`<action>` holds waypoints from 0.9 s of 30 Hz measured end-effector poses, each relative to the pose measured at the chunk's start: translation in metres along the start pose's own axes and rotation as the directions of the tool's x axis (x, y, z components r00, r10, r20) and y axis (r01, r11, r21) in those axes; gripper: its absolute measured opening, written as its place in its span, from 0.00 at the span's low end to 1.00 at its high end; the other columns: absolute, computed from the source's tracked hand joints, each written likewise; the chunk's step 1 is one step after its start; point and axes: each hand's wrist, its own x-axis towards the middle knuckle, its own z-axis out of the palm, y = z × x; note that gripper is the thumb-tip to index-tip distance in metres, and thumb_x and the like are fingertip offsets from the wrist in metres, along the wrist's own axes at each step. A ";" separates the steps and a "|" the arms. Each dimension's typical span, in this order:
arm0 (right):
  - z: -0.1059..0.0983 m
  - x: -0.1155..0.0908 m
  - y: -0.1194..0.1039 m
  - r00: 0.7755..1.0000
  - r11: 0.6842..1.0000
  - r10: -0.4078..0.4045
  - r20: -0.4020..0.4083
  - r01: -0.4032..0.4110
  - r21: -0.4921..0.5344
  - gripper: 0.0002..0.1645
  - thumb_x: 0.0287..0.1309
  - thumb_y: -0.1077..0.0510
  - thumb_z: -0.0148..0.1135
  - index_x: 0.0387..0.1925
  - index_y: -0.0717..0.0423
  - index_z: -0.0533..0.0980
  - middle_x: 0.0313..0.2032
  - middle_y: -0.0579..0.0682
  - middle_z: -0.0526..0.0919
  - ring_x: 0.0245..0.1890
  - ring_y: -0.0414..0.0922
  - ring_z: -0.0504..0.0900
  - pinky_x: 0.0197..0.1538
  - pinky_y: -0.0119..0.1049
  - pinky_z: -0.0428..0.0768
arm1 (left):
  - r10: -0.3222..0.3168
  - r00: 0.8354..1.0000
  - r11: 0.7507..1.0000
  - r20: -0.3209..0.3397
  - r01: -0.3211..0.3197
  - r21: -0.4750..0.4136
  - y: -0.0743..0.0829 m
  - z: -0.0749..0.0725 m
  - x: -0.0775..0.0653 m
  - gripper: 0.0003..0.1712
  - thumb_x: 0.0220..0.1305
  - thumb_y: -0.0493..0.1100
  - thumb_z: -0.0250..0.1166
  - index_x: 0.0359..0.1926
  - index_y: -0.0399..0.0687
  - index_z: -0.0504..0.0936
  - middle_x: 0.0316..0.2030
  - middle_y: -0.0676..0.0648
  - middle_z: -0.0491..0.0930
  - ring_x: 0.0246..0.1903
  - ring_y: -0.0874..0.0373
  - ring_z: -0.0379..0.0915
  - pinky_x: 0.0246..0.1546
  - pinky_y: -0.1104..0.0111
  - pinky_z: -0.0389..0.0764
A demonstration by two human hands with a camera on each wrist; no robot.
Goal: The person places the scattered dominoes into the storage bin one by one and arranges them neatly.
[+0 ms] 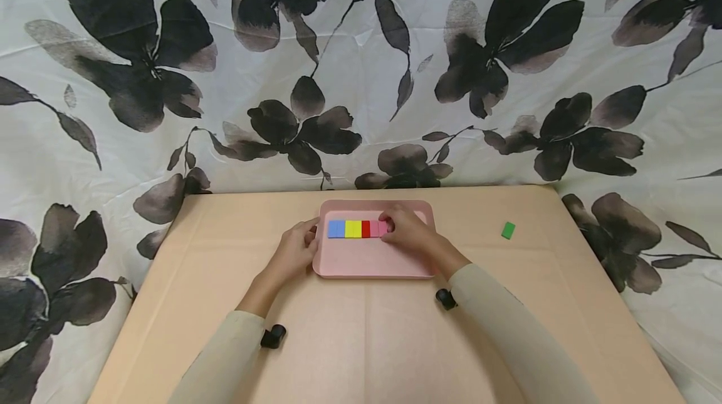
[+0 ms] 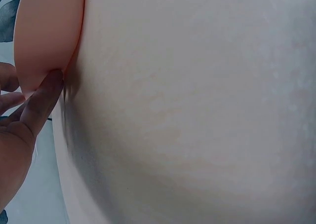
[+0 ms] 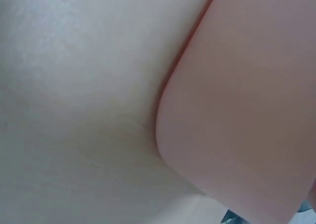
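A pink tray [image 1: 361, 264] lies near the far edge of the table. Across its upper part runs a row of small coloured pieces: a blue block [image 1: 336, 229], a yellow block [image 1: 353, 229], a red block [image 1: 366, 229] and a pink block [image 1: 375, 229]. My right hand [image 1: 410, 228] pinches the pink piece [image 1: 383, 227] at the row's right end between thumb and fingers. At the tray's left side, my left hand [image 1: 297, 246] grips the edge; the left wrist view shows the thumb [image 2: 47, 93] against the rim. The right wrist view leaves out the right fingertips.
A green block [image 1: 508, 230] lies on the beige table [image 1: 361, 341], to the right of the tray. Behind the table hangs a white cloth [image 1: 406, 134] with dark flowers. Small black cameras sit at the left wrist [image 1: 273, 336] and right wrist [image 1: 446, 299].
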 end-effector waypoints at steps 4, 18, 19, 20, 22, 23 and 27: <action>0.004 -0.007 -0.004 1.000 1.000 0.019 -0.008 -0.019 0.018 0.27 0.55 0.59 0.78 0.56 0.58 0.80 0.44 0.52 0.75 0.43 0.48 0.75 0.42 0.30 0.80 | 0.014 1.000 1.000 0.014 -0.014 0.001 0.000 -0.004 -0.005 0.31 0.66 0.30 0.62 0.70 0.33 0.72 0.48 0.37 0.82 0.42 0.50 0.82 0.42 0.62 0.83; 0.013 -0.022 -0.013 0.998 0.997 0.057 -0.009 -0.056 0.049 0.28 0.56 0.58 0.78 0.58 0.57 0.79 0.46 0.52 0.74 0.44 0.48 0.74 0.45 0.31 0.81 | 0.027 0.999 1.000 0.042 -0.027 -0.011 0.001 -0.012 -0.015 0.31 0.66 0.30 0.62 0.70 0.32 0.72 0.48 0.36 0.82 0.42 0.50 0.82 0.41 0.63 0.84; 0.013 -0.022 -0.013 0.998 0.997 0.057 -0.008 -0.057 0.049 0.28 0.56 0.58 0.78 0.58 0.57 0.79 0.46 0.51 0.74 0.44 0.48 0.74 0.44 0.31 0.81 | 0.029 0.999 1.000 0.041 -0.028 -0.008 0.001 -0.013 -0.015 0.30 0.66 0.30 0.62 0.70 0.32 0.72 0.47 0.36 0.82 0.42 0.50 0.82 0.41 0.63 0.84; 0.013 -0.022 -0.013 0.998 0.997 0.059 -0.007 -0.058 0.050 0.28 0.56 0.58 0.78 0.58 0.57 0.79 0.46 0.51 0.74 0.44 0.48 0.74 0.44 0.31 0.81 | 0.031 0.999 1.000 0.042 -0.030 -0.006 0.001 -0.013 -0.015 0.30 0.66 0.30 0.62 0.70 0.31 0.72 0.47 0.36 0.82 0.42 0.50 0.82 0.41 0.63 0.84; 0.013 -0.023 -0.013 0.998 0.997 0.060 -0.007 -0.059 0.048 0.28 0.56 0.58 0.78 0.58 0.56 0.79 0.46 0.51 0.74 0.44 0.48 0.74 0.44 0.31 0.80 | 0.026 0.999 1.000 0.044 -0.026 -0.007 0.001 -0.013 -0.015 0.30 0.66 0.30 0.62 0.70 0.31 0.72 0.47 0.36 0.82 0.41 0.50 0.82 0.41 0.63 0.83; 0.012 -0.023 -0.013 0.998 0.997 0.060 -0.007 -0.060 0.047 0.29 0.56 0.58 0.78 0.58 0.56 0.79 0.46 0.51 0.74 0.44 0.48 0.74 0.44 0.31 0.80 | 0.024 0.999 1.000 0.045 -0.024 -0.008 0.000 -0.013 -0.015 0.31 0.66 0.30 0.62 0.70 0.31 0.72 0.47 0.36 0.82 0.41 0.50 0.82 0.41 0.63 0.83; 0.012 -0.023 -0.014 0.998 0.997 0.061 -0.008 -0.060 0.048 0.29 0.56 0.57 0.78 0.58 0.56 0.79 0.45 0.51 0.74 0.43 0.48 0.74 0.44 0.31 0.80 | 0.017 0.999 1.000 0.046 -0.017 -0.011 0.001 -0.013 -0.015 0.31 0.66 0.30 0.62 0.70 0.32 0.72 0.47 0.36 0.82 0.41 0.50 0.82 0.41 0.64 0.83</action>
